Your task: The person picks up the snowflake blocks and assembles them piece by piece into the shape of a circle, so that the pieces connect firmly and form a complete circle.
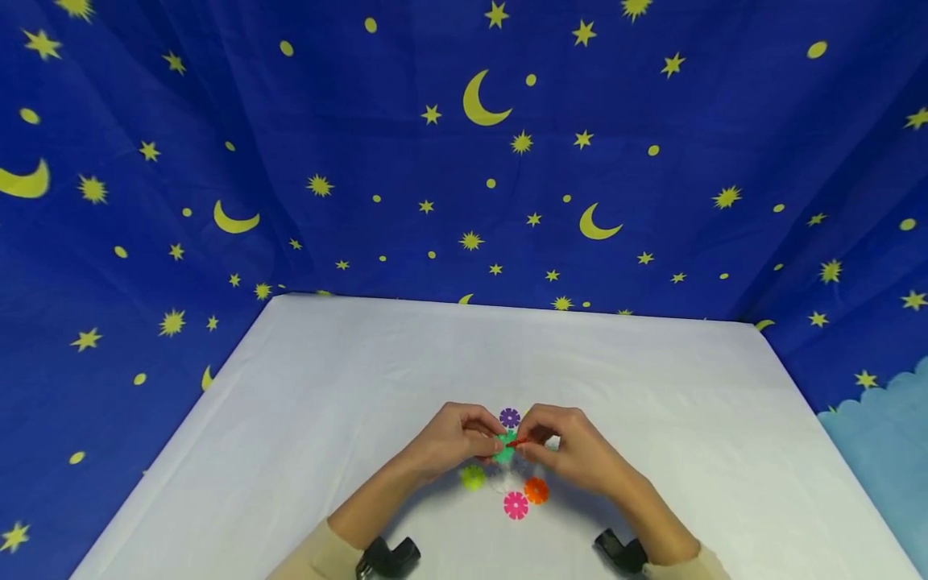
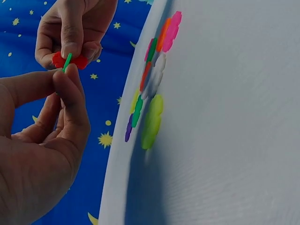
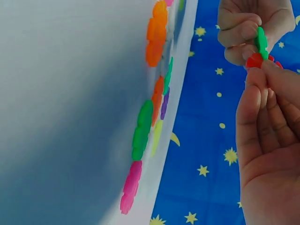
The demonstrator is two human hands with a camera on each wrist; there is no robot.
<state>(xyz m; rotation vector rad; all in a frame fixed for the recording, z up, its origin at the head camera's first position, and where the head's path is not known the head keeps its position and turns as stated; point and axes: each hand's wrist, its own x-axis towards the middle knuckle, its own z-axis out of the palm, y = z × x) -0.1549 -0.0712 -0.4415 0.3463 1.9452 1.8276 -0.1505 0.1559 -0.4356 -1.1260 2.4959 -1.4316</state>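
Above the table my two hands meet. My left hand (image 1: 455, 439) pinches a green notched plastic disc (image 3: 261, 42) between thumb and fingertips. A red notched disc (image 2: 79, 62) is pinched by my right hand (image 1: 569, 443). The two discs touch and stand crosswise to each other; how deep their slots engage I cannot tell. Below the hands on the cloth lie loose flower-shaped discs: a purple one (image 1: 510, 417), a yellow-green one (image 1: 473, 478), a pink one (image 1: 515, 506) and an orange one (image 1: 536, 490). A clear or white disc (image 2: 156, 77) shows among them.
A white cloth covers the table (image 1: 326, 379). Blue fabric (image 1: 406, 145) with yellow moons and stars hangs behind and at the sides. In the right wrist view, another green disc (image 3: 142, 130) and a pink disc (image 3: 131, 187) lie near the table edge.
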